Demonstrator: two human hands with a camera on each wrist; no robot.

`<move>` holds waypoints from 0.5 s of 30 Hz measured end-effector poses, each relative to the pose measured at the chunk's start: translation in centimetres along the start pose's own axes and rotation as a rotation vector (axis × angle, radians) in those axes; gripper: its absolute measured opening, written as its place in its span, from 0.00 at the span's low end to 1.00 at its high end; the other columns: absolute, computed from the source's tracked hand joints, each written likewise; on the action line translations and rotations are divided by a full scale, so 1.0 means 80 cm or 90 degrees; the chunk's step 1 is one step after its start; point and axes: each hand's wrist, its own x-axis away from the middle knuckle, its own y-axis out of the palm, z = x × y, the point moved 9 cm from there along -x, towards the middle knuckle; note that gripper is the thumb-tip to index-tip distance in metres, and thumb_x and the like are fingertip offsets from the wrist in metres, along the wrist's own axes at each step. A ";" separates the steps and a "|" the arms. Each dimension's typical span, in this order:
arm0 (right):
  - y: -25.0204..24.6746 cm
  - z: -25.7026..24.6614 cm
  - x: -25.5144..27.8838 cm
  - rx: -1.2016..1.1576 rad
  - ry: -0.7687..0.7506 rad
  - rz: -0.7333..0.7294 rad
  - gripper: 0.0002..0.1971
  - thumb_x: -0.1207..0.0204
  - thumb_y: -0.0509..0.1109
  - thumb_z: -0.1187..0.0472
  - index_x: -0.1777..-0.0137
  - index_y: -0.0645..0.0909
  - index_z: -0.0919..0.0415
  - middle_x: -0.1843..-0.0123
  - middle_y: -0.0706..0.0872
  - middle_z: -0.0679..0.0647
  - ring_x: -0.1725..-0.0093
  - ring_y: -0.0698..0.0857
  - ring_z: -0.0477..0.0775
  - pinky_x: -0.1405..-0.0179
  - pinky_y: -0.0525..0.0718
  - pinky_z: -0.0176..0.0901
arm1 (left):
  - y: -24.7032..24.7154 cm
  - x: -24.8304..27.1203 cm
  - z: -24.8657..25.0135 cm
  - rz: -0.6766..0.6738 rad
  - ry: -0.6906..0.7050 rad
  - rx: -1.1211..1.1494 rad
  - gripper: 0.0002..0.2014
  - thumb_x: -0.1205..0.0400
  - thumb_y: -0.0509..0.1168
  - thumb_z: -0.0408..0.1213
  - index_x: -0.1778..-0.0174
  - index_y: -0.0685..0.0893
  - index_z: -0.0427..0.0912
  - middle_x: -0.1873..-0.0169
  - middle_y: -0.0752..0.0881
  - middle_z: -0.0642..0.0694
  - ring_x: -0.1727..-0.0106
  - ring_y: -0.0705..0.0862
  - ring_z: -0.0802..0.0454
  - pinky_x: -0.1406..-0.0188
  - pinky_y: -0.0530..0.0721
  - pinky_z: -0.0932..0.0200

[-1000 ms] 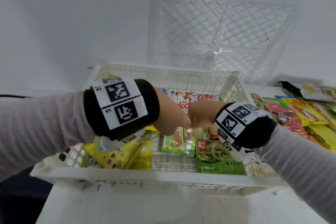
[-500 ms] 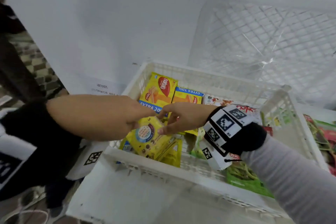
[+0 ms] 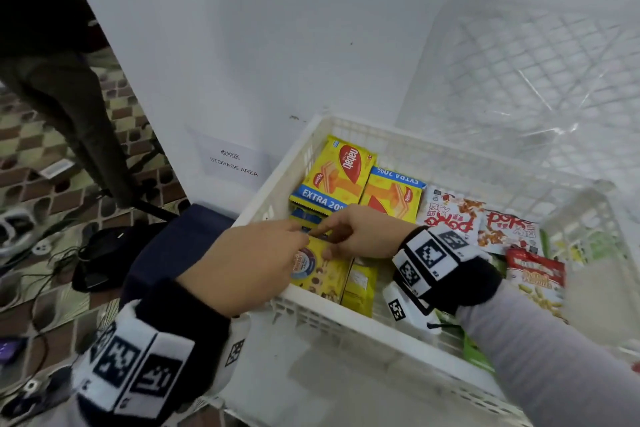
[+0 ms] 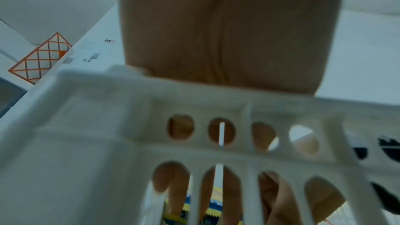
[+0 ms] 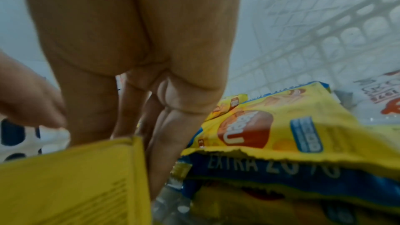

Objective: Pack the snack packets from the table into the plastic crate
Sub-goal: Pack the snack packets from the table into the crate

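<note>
Right hand reaches into the near-left corner of the white perforated plastic crate; thumb and fingers pinch the top edge of the yellow cookie packet with a round blue-and-white badge, which stands on edge against the crate's near wall. Right wrist view: fingers run down just beside this packet's yellow back panel.

Left hand comes over the crate's left rim, its fingertips meeting the right hand at the same packet top. Left wrist view: fingers show through the crate's wall slots, curled inward; cannot tell whether they actually grasp the packet or only touch it.

Crate contents, outward from the hands:
- 1 second yellow packet, also on edge, just right of the held one.
- 2 yellow wafer packets with a blue "EXTRA 20%" band, side by side at the far-left end: one, the other turned the opposite way.
- 2 white snack bags with red lettering, right of the wafers.
- 1 white-and-red bag showing pale puffs, nearer, at right.
- Green packets partly hidden under the right forearm; count not readable.

Crate sits on a white desk. A white paper label printed "STORAGE AREA" is stuck on the white wall behind.
</note>
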 end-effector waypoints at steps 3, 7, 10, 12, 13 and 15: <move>-0.004 0.004 -0.001 -0.022 0.020 0.053 0.22 0.30 0.78 0.57 0.35 0.82 0.52 0.41 0.87 0.52 0.40 0.84 0.46 0.36 0.81 0.46 | 0.014 -0.006 -0.004 -0.114 -0.016 -0.077 0.16 0.18 0.52 0.36 0.40 0.80 0.48 0.42 0.83 0.45 0.42 0.81 0.44 0.53 0.77 0.54; 0.018 -0.001 0.013 0.045 0.003 -0.050 0.41 0.37 0.80 0.45 0.24 0.68 0.48 0.31 0.79 0.46 0.35 0.79 0.47 0.31 0.76 0.45 | 0.018 -0.009 0.011 -0.154 -0.008 -0.053 0.07 0.21 0.54 0.32 0.61 0.77 0.42 0.53 0.81 0.41 0.48 0.81 0.41 0.55 0.75 0.52; 0.028 -0.008 0.020 0.146 -0.018 -0.057 0.50 0.38 0.80 0.43 0.19 0.57 0.50 0.24 0.72 0.48 0.28 0.73 0.51 0.31 0.71 0.41 | 0.022 -0.009 0.008 -0.137 -0.027 -0.073 0.11 0.19 0.54 0.35 0.50 0.81 0.42 0.47 0.79 0.41 0.47 0.80 0.41 0.51 0.75 0.53; 0.030 -0.015 0.020 0.181 -0.035 -0.045 0.51 0.38 0.80 0.44 0.19 0.57 0.53 0.25 0.73 0.51 0.28 0.74 0.53 0.31 0.73 0.43 | 0.024 -0.007 0.006 -0.129 -0.032 -0.093 0.14 0.19 0.53 0.37 0.45 0.82 0.42 0.46 0.78 0.40 0.45 0.79 0.40 0.47 0.77 0.50; 0.030 -0.019 0.021 0.179 -0.037 -0.041 0.49 0.37 0.80 0.45 0.19 0.58 0.54 0.26 0.75 0.52 0.29 0.75 0.54 0.32 0.74 0.43 | 0.024 -0.007 0.007 -0.126 -0.026 -0.105 0.14 0.19 0.53 0.37 0.44 0.82 0.43 0.46 0.79 0.39 0.46 0.79 0.40 0.48 0.76 0.51; 0.030 -0.025 0.025 0.166 -0.041 -0.035 0.46 0.37 0.81 0.48 0.21 0.62 0.55 0.29 0.77 0.53 0.32 0.77 0.55 0.34 0.75 0.44 | 0.021 -0.007 0.011 -0.118 -0.015 -0.117 0.13 0.19 0.52 0.35 0.47 0.81 0.42 0.48 0.79 0.40 0.48 0.81 0.44 0.54 0.73 0.56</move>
